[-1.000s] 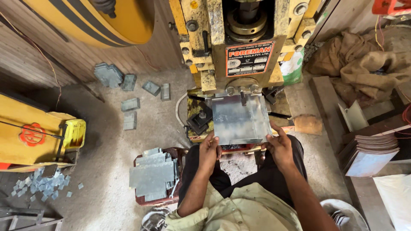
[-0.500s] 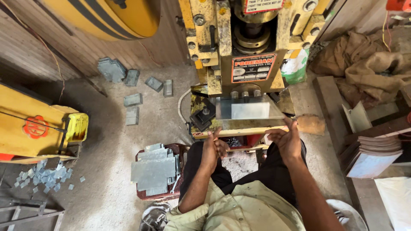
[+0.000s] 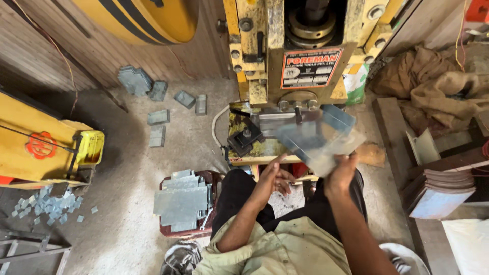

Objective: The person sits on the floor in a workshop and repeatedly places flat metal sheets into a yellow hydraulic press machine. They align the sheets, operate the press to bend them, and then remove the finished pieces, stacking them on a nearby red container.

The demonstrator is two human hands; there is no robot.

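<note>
I sit in front of a yellow press machine (image 3: 265, 61). My right hand (image 3: 340, 175) grips a shiny metal sheet (image 3: 318, 137) by its near edge and holds it tilted and blurred in the air in front of the press bed (image 3: 254, 140). My left hand (image 3: 272, 178) hangs empty just below the bed's front edge, fingers loosely curled, touching nothing. A stack of cut metal sheets (image 3: 182, 201) rests on a low stool by my left knee.
Grey metal pieces (image 3: 158, 119) lie scattered on the concrete floor at the left. A yellow machine (image 3: 46, 147) stands at far left with small offcuts (image 3: 51, 206) beside it. Brown sacking (image 3: 433, 81) and stacked sheets (image 3: 440, 191) crowd the right.
The sheet lay flat in the press under both hands. Now my right hand alone has lifted it up and to the right, tilted; my left hand has let go and dropped back.
</note>
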